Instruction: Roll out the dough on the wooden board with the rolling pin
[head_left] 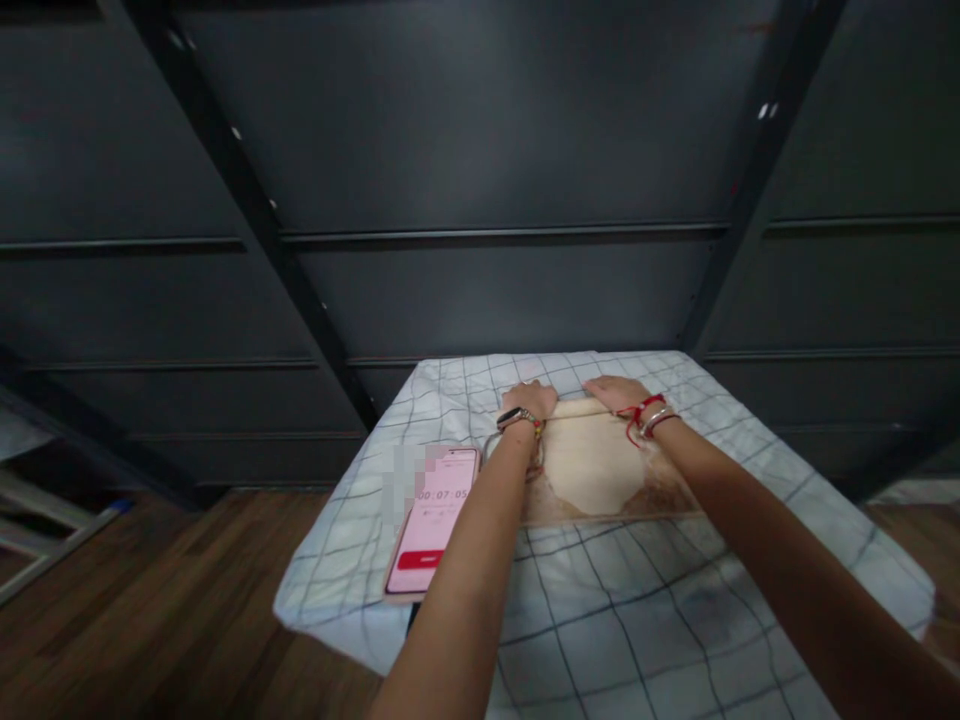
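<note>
Back wall: dark grey metal panels (487,300) are seen across the whole upper half of the frame.
Far left: one white bar frame (67,545) is seen above the brown wood-patterned floor (150,620).
Phone: one pink-edged rectangular phone (439,525) is laid at lower centre-left; "00:07:05" is shown on its pale pink screen.
Tablecloth: everything worked on is carried by a white cloth with dark grid lines (600,610), spread over the lower middle.
Left hand: the bare left hand (532,398), with one dark-faced watch (512,416), is placed at the left end of the pale cylinder; its fingers are bent, but whether they are closed around it cannot be told.
Pale cylinder: one pale, smooth cylinder (581,408), seemingly a rolling pin, is held across the far edge of the dough.
Dough: one flat, cream-coloured dough sheet (589,465) is spread right of centre, on one thin brown board (664,490).
Right hand: the bare right hand (619,390) is laid over the cylinder's right end; its grip also cannot be told. A red cord (641,410) is worn at the wrist.
Risk: by uneven pressure, the dough could be thinned on one side; by sticking, it could be torn; the dangling cord could be dragged through it.
Count: two hands, one cylinder, one sheet, one board, one phone.
</note>
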